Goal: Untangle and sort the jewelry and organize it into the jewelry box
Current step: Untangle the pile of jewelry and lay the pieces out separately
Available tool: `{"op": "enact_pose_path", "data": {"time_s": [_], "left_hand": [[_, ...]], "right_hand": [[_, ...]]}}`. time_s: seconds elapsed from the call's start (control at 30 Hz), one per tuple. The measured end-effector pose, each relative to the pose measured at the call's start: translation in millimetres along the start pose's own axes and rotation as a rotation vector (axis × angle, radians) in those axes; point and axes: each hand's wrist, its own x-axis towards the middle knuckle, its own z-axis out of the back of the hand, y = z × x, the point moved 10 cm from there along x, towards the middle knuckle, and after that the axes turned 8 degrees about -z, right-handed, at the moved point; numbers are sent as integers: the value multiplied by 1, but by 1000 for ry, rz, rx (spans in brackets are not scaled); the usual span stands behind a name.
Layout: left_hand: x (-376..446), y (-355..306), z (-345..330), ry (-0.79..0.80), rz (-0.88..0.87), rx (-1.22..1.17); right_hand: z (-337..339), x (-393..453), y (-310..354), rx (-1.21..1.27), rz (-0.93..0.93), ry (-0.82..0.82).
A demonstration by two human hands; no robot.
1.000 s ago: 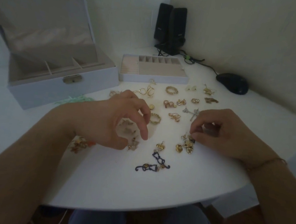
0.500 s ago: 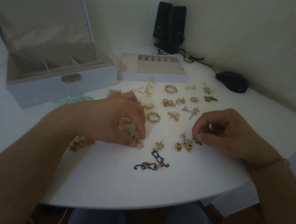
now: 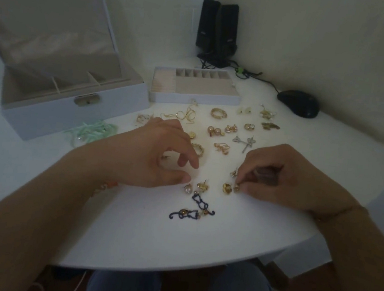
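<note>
Many small gold earrings and rings lie spread over the white table. My left hand hovers over them with fingers loosely curled and holds nothing; a pearl earring lies just below its thumb tip. My right hand pinches a small gold earring against the table, beside a gold shell-like stud. Two dark blue cat-shaped earrings lie nearer me. The grey jewelry box stands open at the back left, and its lift-out tray sits to its right.
A pale green tangled piece lies by the box front. Two black speakers with cables stand in the back corner, and a black mouse at the back right. The table's curved front edge runs just above my knees.
My left hand dragged a pearl earring toward me, then lifted its fingers off it. My right hand's fingertips shifted slightly down and left onto the small gold earring.
</note>
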Motion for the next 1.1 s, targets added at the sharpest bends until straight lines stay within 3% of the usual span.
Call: {"op": "enact_pose_path", "data": {"time_s": [0.23,0.3,0.37,0.43,0.5,0.6,0.97,1.1], "left_hand": [[2,-5,8,-87,-38,-6],[1,-6,15,-147,-33,-17],[0,-6,20,-183,-33,-10],[0,-4,22,-193,-27,7],[-1,-1,20,-186,-15,27],[-1,3,17,-174,16,13],[-1,5,19,-210,39,-3],[-5,6,22,-188,55,-100]], "right_hand": [[13,-2,-2,-25,-49,-94],[35,-6,-12,46,-128,-233],[67,-11,-30,108,-242,-477],[91,-12,-49,-31,-384,-633],[97,-5,-66,-273,-530,-592],[88,3,-78,-386,-615,-502],[79,-1,-63,-499,-557,-545],[73,-8,-17,-396,-206,-692]]}}
